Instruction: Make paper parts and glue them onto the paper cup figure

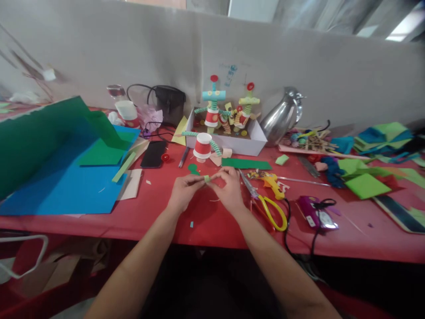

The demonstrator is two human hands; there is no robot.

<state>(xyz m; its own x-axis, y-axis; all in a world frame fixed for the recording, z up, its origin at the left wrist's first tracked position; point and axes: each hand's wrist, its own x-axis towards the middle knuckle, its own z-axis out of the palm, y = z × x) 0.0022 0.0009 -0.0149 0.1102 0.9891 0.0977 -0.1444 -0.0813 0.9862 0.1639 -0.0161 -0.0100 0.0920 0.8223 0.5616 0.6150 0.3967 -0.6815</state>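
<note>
Between my fingertips, a small light-green piece of paper [206, 178] is pinched from both sides. My left hand [183, 191] grips its left end, and my right hand [228, 189] has hold of its right end. Just beyond stands an upside-down red and white paper cup [202, 146] with folded green paper arms. Dark green paper circles [193, 169] lie close to my left fingertips. A dark green paper strip [246, 164] is on the table past my right hand. Yellow-handled scissors [265, 201] rest to the right of that hand.
A white box [239, 144] holds several paper-cup figures. Blue card [63, 186] and green card [33, 137] cover the left side. A phone [153, 154], a yellow glue gun [274, 186], a purple device with a cord [317, 213] and a metal jug [281, 116] surround the work area.
</note>
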